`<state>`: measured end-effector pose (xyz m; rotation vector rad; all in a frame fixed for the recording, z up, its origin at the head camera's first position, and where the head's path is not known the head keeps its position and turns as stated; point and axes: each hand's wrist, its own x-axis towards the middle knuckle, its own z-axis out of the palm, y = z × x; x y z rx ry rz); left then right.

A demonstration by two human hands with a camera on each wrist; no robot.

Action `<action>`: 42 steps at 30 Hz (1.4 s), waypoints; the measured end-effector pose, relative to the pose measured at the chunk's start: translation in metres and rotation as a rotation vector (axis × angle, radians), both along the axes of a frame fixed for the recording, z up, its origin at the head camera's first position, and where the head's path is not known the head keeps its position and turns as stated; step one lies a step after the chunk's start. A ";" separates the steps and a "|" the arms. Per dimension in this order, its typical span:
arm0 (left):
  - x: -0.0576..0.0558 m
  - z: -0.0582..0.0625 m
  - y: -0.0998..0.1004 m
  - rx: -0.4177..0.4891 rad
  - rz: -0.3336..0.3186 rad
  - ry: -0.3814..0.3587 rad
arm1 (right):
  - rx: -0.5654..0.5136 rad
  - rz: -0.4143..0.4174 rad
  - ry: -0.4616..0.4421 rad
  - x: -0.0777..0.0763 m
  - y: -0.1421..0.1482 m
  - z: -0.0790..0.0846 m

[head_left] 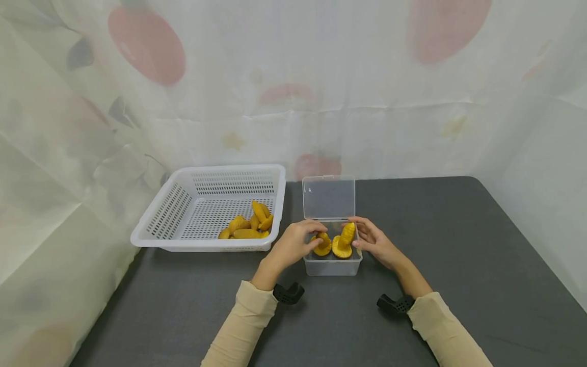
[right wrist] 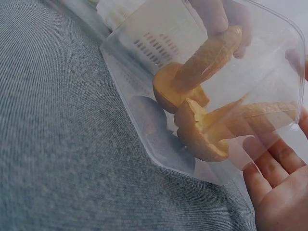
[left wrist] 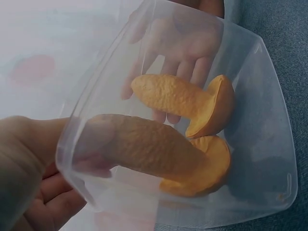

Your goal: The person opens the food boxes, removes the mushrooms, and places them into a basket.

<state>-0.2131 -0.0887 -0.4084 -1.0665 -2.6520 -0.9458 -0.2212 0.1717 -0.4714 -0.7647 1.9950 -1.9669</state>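
Note:
A clear plastic box with its hinged lid raised stands on the dark table. Two yellow mushrooms are inside it, caps down and stems up. My left hand reaches over the box's left rim and pinches the stem end of the left mushroom, as the left wrist view shows through the plastic. The right mushroom leans beside it, its cap close to the other. At the box's right wall rests my right hand, fingers fairly straight along the outside, thumb near the rim.
Left of the box, a white perforated basket holds several more yellow mushrooms in its right part. A printed curtain hangs behind the table. Black wrist mounts sit below both hands.

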 end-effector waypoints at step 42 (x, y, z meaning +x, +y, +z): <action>0.001 0.013 -0.009 0.064 0.013 0.075 | -0.039 0.025 0.010 -0.003 0.001 -0.005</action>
